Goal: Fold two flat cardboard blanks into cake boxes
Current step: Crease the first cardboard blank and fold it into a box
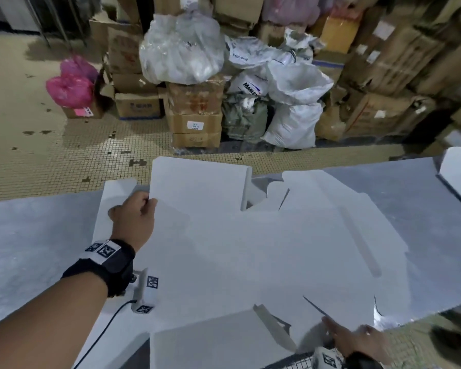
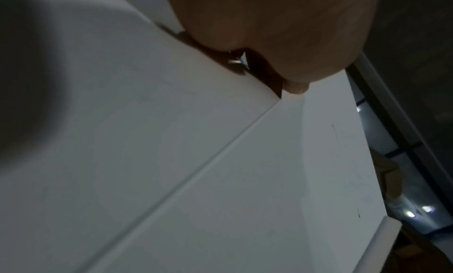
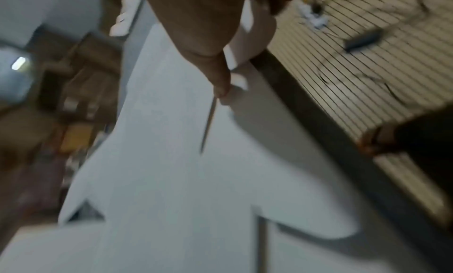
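Your left hand (image 1: 133, 219) fingers (image 1: 151, 202) curl round the far-left flap of the big white blank (image 1: 237, 249). Your right hand (image 1: 357, 342) fingers pinch its near-right edge. It lies flat on the grey desk (image 1: 410, 187).

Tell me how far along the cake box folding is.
Early. Done: nothing looks finished; the top blank still lies mostly flat on the table. In hand: the left hand grips its far-left panel, lifting it, while the right hand holds a near flap. Left: the remaining walls and tabs, then the second blank showing underneath.
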{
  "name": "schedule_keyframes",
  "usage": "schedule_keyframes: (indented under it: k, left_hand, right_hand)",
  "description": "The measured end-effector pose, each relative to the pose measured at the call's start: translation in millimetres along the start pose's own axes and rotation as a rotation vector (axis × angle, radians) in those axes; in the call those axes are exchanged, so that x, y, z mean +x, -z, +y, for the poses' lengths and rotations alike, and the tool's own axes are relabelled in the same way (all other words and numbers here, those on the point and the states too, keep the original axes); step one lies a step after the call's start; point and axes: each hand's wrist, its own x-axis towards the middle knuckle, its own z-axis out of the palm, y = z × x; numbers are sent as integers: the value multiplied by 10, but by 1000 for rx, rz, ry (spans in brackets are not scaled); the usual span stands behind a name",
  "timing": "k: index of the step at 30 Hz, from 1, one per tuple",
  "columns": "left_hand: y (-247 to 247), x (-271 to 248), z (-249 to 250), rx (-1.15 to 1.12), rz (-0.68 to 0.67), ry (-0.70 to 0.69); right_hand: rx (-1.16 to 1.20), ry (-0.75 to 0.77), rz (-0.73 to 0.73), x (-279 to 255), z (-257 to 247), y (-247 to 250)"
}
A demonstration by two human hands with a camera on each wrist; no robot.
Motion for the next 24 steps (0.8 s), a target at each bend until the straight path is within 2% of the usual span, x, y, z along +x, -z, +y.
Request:
schedule_keyframes:
  k: [2,5,8,12,17,21,24]
  left_hand:
    - [45,21,130,7,19,-37]
    - [-20,20,169,54,27,-43]
    - [-138,-40,157,75,19,-41]
    - [-259,-171,228,119,32,-3]
    - [-296,-265,223,149,50,-1]
    - [-234,-160,82,108,85,54]
    - [-204,-32,-112,-51,136,135]
  right_hand:
    - [70,0,-14,65,-58,88]
    - [86,93,58,82,-167,177]
    - [223,197,99,90,-238,227]
    - [303,299,74,103,-333,370]
    - [362,353,39,69,-516,539]
    - [442,432,24,39,-678,752]
    - [519,501,27,36,-840,949]
